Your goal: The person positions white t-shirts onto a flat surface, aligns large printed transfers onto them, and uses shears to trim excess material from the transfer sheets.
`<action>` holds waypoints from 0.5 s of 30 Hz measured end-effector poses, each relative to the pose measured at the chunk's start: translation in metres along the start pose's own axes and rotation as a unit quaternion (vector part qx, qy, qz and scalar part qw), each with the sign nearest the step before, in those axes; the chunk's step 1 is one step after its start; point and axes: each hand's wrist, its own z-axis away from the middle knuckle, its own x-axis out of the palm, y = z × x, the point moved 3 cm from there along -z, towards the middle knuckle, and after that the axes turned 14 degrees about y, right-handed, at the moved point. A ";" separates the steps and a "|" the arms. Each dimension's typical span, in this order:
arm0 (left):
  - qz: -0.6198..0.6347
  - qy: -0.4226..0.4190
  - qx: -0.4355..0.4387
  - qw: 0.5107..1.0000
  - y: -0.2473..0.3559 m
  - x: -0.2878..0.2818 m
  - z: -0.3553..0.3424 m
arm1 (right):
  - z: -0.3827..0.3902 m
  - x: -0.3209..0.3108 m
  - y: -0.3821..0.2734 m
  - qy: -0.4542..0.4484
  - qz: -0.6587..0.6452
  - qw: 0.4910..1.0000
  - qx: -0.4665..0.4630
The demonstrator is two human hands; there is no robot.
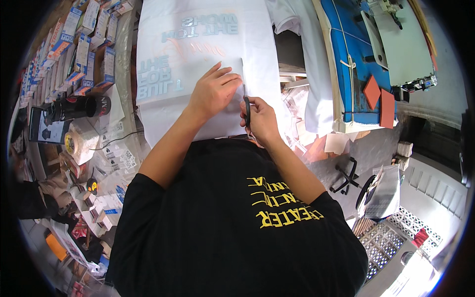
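Observation:
In front of me is a large translucent film sheet [198,54] with blue-grey and faint orange lettering, over a white surface. My left hand [215,91] is at the sheet's right part, thumb and forefinger together at its edge, the other fingers stretched out. My right hand [261,119] is closed around the dark handles of a pair of scissors [247,113]. Their narrow blades point away from me, along the sheet's edge and close beside my left fingertips. How far the blades are apart is too small to tell.
Rows of blue-and-white boxes [74,44] stand at the far left, near a black cylinder [81,106] and a tape roll [74,143]. White fabric [316,84] hangs to the right, beside a blue-covered table [346,64] with orange-red pads [386,109]. A chair base [348,177] stands lower right.

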 end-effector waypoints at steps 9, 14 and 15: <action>0.028 0.027 -0.002 0.999 0.028 -0.024 -0.006 | -0.024 0.010 -0.019 0.012 -0.022 0.999 -0.027; 0.028 0.038 0.004 0.999 0.037 -0.034 -0.008 | -0.035 0.012 -0.023 0.022 -0.017 0.999 -0.036; 0.029 0.040 0.008 0.999 0.041 -0.038 -0.009 | -0.038 0.013 -0.028 0.022 -0.019 0.999 -0.034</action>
